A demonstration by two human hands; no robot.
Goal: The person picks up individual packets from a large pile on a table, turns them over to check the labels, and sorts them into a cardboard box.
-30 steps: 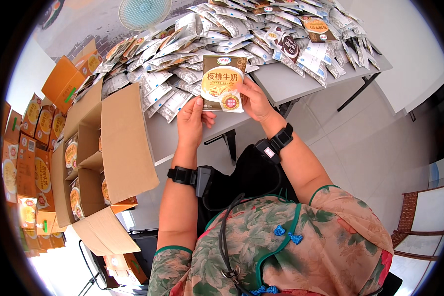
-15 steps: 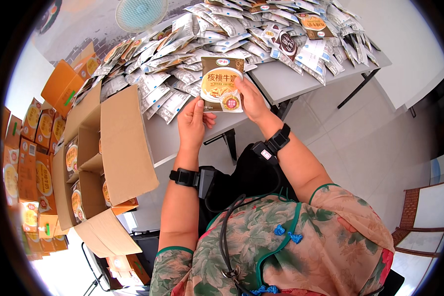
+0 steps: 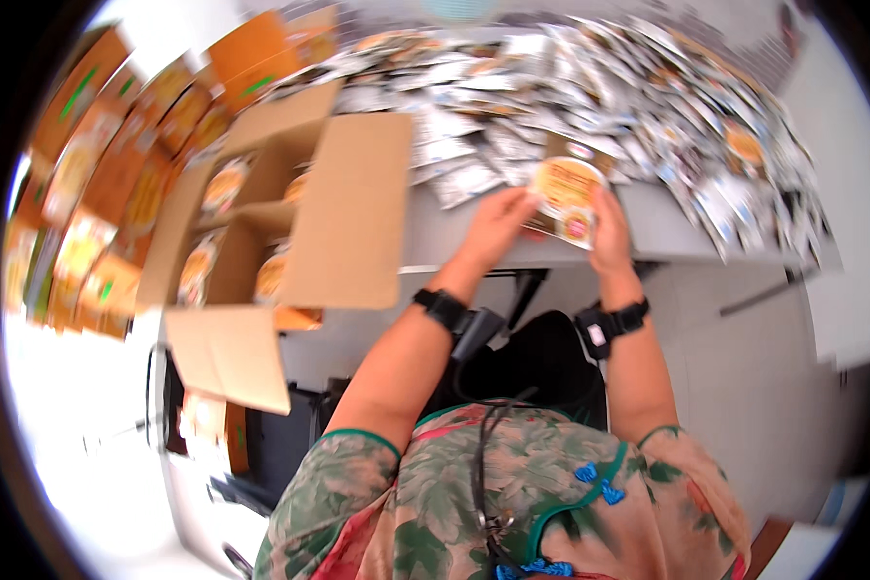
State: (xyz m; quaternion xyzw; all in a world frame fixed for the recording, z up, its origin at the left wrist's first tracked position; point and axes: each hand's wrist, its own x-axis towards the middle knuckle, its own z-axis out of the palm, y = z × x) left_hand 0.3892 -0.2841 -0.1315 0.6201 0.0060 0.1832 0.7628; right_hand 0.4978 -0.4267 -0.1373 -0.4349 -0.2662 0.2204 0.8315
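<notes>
A brown pouch with a cream-and-orange round design (image 3: pixel 565 193) is held at the front edge of the grey table (image 3: pixel 425 249). My left hand (image 3: pixel 501 217) grips its lower-left side, and my right hand (image 3: pixel 610 230) has closed on its right side. The pouch is slightly tilted and blurred. Behind it lies a broad heap of silvery-white pouches (image 3: pixel 493 106), a few with coloured fronts. To the left, an open divided cardboard box (image 3: pixel 343 213) has round-labelled pouches (image 3: pixel 224 186) in its compartments.
Stacked orange cartons (image 3: pixel 116 164) stand at the far left, one with a raised lid (image 3: pixel 246 53). A box flap (image 3: pixel 224 353) hangs toward me. Table legs and a dark seat (image 3: pixel 512 367) show below, with pale floor at the right.
My view has swung leftward, so the box and heap sit farther right and the picture is blurred. Both hands still hold the pouch, which has tilted clockwise.
</notes>
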